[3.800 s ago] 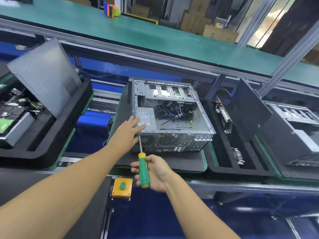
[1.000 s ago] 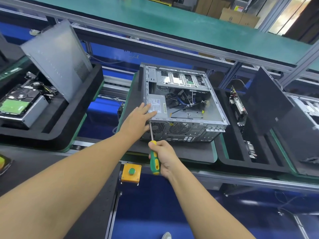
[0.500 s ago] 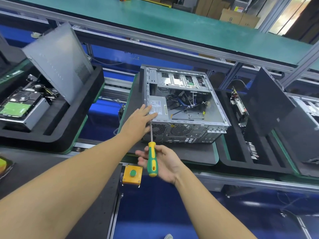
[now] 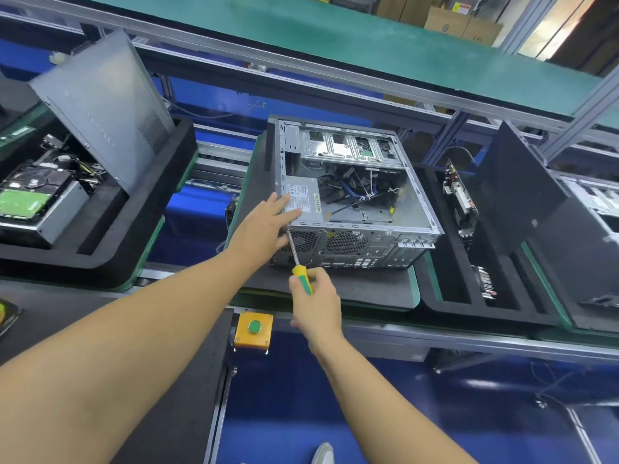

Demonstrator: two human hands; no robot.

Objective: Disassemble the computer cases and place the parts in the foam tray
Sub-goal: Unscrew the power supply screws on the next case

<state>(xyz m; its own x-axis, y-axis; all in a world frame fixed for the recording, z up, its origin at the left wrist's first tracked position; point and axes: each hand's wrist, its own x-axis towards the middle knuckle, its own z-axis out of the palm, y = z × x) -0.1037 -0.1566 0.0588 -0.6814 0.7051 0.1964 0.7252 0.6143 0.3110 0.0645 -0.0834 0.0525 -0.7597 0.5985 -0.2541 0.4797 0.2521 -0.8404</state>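
Assembly-line bench: green conveyor belt (image 4: 335,31) runs across the back, aluminium rails below it, blue floor under the bench.

Centre: one open computer case (image 4: 355,199) on its side on a dark mat (image 4: 368,286), rear panel with two fan grilles facing the person. Power supply (image 4: 303,202) sits in the near-left corner of the case; loose cables fill the middle.

Left hand (image 4: 264,226): fingers spread flat, resting on the power supply label and the case's left corner, gripping nothing. Right hand (image 4: 316,303): fingers closed round the green-and-yellow handle of one screwdriver (image 4: 299,262); the shaft angles up to the rear panel's upper left corner, just under the left thumb. The tip is partly hidden by the left hand.

Two foam trays. Left foam tray (image 4: 100,236): one hard drive (image 4: 30,195) and one grey side panel (image 4: 107,105) leaning upright. Right foam tray (image 4: 449,296): circuit boards standing in slots, one black panel (image 4: 516,192) leaning.

A second case (image 4: 596,199) at far right, cut off. One yellow button box (image 4: 253,329) on the near edge.
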